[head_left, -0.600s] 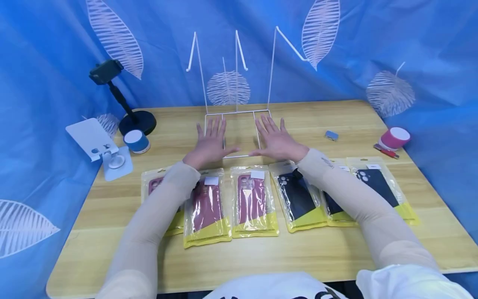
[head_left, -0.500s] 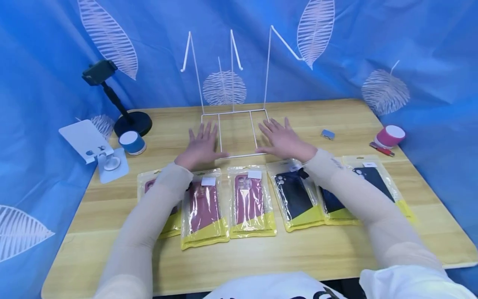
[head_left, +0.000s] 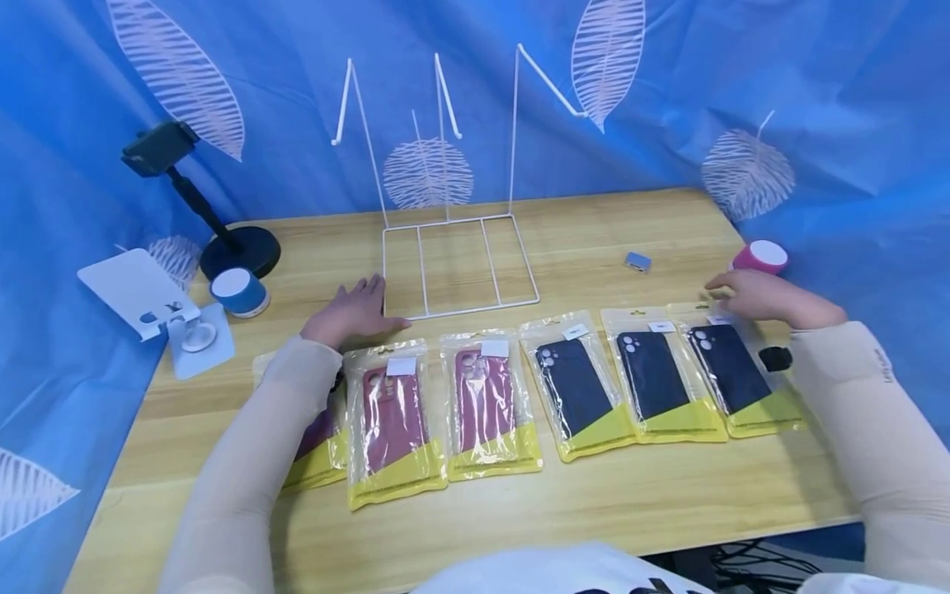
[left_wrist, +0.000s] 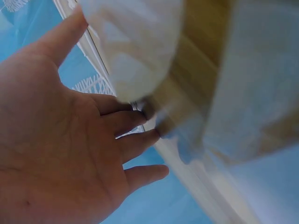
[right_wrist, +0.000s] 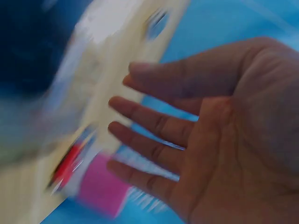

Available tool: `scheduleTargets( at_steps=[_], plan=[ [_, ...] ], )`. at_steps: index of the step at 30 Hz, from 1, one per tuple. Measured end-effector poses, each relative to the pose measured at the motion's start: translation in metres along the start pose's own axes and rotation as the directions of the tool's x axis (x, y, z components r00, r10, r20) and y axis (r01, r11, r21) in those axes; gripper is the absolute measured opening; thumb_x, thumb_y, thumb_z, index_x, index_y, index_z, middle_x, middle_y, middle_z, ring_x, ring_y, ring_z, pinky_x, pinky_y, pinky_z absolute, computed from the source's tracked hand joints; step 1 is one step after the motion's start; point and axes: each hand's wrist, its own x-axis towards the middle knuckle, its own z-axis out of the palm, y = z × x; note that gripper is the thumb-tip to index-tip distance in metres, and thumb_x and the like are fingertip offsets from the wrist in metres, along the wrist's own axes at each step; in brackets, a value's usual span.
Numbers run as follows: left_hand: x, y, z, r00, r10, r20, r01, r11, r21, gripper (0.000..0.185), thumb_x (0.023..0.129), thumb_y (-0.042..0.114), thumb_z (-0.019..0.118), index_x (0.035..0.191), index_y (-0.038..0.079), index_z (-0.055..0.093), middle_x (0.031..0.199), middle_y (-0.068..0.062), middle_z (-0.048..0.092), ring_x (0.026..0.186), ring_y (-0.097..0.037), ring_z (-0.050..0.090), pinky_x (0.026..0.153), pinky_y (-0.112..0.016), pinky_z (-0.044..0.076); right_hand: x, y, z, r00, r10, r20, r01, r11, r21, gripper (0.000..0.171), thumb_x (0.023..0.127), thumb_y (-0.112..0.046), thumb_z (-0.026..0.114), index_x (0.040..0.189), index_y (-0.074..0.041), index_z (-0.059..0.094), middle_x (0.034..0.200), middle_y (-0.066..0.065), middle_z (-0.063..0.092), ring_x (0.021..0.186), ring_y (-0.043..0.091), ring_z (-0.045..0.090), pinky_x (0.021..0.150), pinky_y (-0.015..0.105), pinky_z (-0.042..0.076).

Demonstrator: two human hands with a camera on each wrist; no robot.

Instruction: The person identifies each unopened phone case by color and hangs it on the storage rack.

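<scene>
My left hand (head_left: 352,313) is spread with relaxed fingers beside the front left corner of a white wire rack (head_left: 453,312). It holds nothing; the left wrist view shows its bare palm (left_wrist: 60,149). My right hand (head_left: 772,297) hovers over the top of the rightmost bagged black phone case (head_left: 729,363), in front of a pink round canister (head_left: 763,256). In the right wrist view its fingers (right_wrist: 154,121) are loosely extended and hold nothing. A red stick-like item (right_wrist: 67,165) lies beside the canister there, blurred. My left forearm partly covers the leftmost bag (head_left: 319,454).
Bagged phone cases lie in a row: pink ones (head_left: 393,417) (head_left: 486,396) left, black ones (head_left: 575,384) (head_left: 653,371) right. A blue canister (head_left: 240,293), white folding stand (head_left: 200,338) and black phone holder (head_left: 241,247) stand left. A small blue item (head_left: 638,261) lies behind the bags.
My right hand has left the rack and moved right, over the rightmost bag. My left hand has drawn back and left to the rack's front corner. The head view has shifted slightly.
</scene>
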Motion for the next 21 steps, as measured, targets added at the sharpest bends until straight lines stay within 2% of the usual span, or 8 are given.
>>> scheduleTargets(
  at_steps=[3,6,10,12,16,18,19,21],
  plan=[
    [-0.002,-0.002,0.000,1.000,0.002,-0.013,-0.002,1.000,0.002,0.099,0.098,0.057,0.049,0.156,-0.008,0.001,0.163,-0.029,0.000,0.151,-0.048,0.003,0.117,-0.070,-0.001,0.000,0.024,0.006,0.998,0.057,0.040,-0.059,0.997,0.057,0.033,0.092,-0.005,0.059,0.119,0.013,0.062,0.129,0.042,0.052,0.118,0.058,0.050,0.097,0.069,0.043],
    [-0.002,-0.003,0.001,1.000,0.008,-0.023,-0.008,1.000,0.011,0.097,0.098,0.057,0.048,0.156,-0.007,0.002,0.163,-0.028,0.002,0.151,-0.047,0.005,0.117,-0.071,0.000,0.002,0.037,0.011,0.994,0.104,0.044,-0.108,0.988,0.112,0.025,0.093,-0.010,0.061,0.110,0.009,0.065,0.127,0.041,0.052,0.109,0.053,0.055,0.093,0.066,0.046],
    [-0.003,-0.003,0.000,1.000,0.006,-0.030,-0.005,1.000,0.016,0.097,0.099,0.058,0.047,0.156,-0.005,0.002,0.164,-0.027,0.002,0.151,-0.046,0.005,0.117,-0.072,0.002,0.005,0.046,0.012,0.993,0.121,0.000,-0.120,0.980,0.158,0.012,0.094,-0.009,0.063,0.097,0.002,0.066,0.114,0.033,0.061,0.091,0.035,0.058,0.082,0.053,0.051],
    [-0.003,-0.003,0.000,1.000,0.002,-0.029,-0.002,1.000,0.015,0.097,0.099,0.058,0.047,0.157,-0.004,0.001,0.164,-0.026,0.001,0.151,-0.046,0.004,0.116,-0.072,0.002,0.004,0.046,0.009,0.994,0.101,-0.048,-0.092,0.983,0.161,0.008,0.094,-0.007,0.061,0.094,0.000,0.066,0.113,0.031,0.063,0.092,0.034,0.060,0.083,0.050,0.051],
    [-0.003,-0.002,0.001,1.000,-0.004,-0.028,0.004,1.000,0.013,0.096,0.099,0.057,0.047,0.157,-0.005,0.002,0.164,-0.026,0.001,0.151,-0.046,0.004,0.116,-0.072,0.002,-0.005,0.037,-0.007,0.985,0.086,-0.147,-0.058,0.981,0.185,0.013,0.100,-0.012,0.056,0.101,0.000,0.062,0.100,0.022,0.067,0.078,0.027,0.061,0.067,0.036,0.050],
    [-0.004,-0.002,0.001,1.000,-0.008,-0.026,0.008,1.000,0.014,0.096,0.099,0.057,0.047,0.157,-0.005,0.002,0.164,-0.026,0.001,0.151,-0.046,0.004,0.116,-0.072,0.003,-0.012,0.028,-0.017,0.974,0.084,-0.212,-0.043,0.980,0.192,0.018,0.102,-0.019,0.054,0.104,-0.003,0.060,0.097,0.016,0.068,0.072,0.019,0.060,0.061,0.032,0.047],
    [-0.004,-0.002,0.001,1.000,-0.007,-0.025,0.008,1.000,0.017,0.095,0.099,0.057,0.047,0.157,-0.005,0.003,0.164,-0.026,0.001,0.151,-0.046,0.004,0.116,-0.072,0.003,-0.016,0.023,-0.023,0.966,0.095,-0.242,-0.044,0.977,0.210,0.020,0.103,-0.023,0.054,0.107,-0.004,0.060,0.095,0.010,0.068,0.069,0.015,0.058,0.058,0.030,0.046],
    [-0.004,-0.001,0.001,1.000,-0.007,-0.024,0.007,1.000,0.020,0.095,0.099,0.057,0.047,0.157,-0.005,0.002,0.164,-0.026,0.001,0.151,-0.046,0.004,0.117,-0.072,0.004,-0.025,0.012,-0.034,0.945,0.103,-0.311,-0.030,0.973,0.230,0.022,0.102,-0.029,0.056,0.108,-0.009,0.061,0.095,-0.002,0.069,0.072,0.007,0.058,0.060,0.028,0.046]
  ],
)
